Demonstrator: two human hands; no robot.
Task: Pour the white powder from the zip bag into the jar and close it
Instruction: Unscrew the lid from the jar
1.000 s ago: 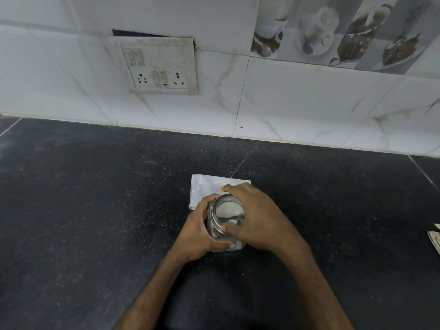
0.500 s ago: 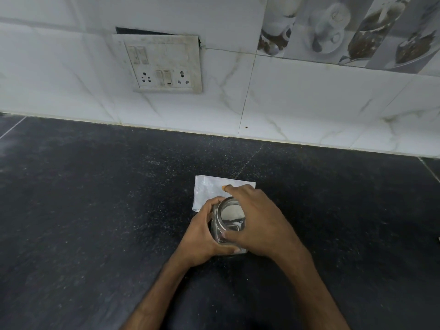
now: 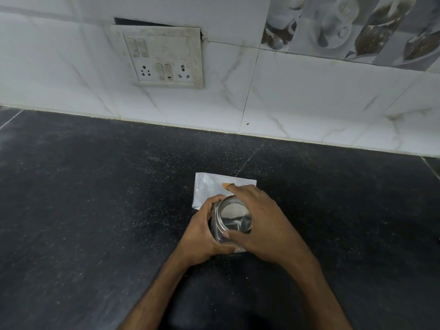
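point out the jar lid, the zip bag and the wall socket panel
jar lid (image 3: 234, 216): head view, its shiny metal top
zip bag (image 3: 207, 186): head view, bare upper left part
wall socket panel (image 3: 164, 58): head view, middle of the plate

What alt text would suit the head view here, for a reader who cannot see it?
Both hands grip a jar on a dark countertop: the left hand wraps its side, the right hand covers its steel lid. A zip bag lies flat behind it, below a wall socket panel.

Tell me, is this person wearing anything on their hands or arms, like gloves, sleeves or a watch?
No. Both the left hand and the right hand are bare, with no gloves, rings or watch visible. The forearms are uncovered too; no sleeve shows anywhere up to the bottom edge of the picture.
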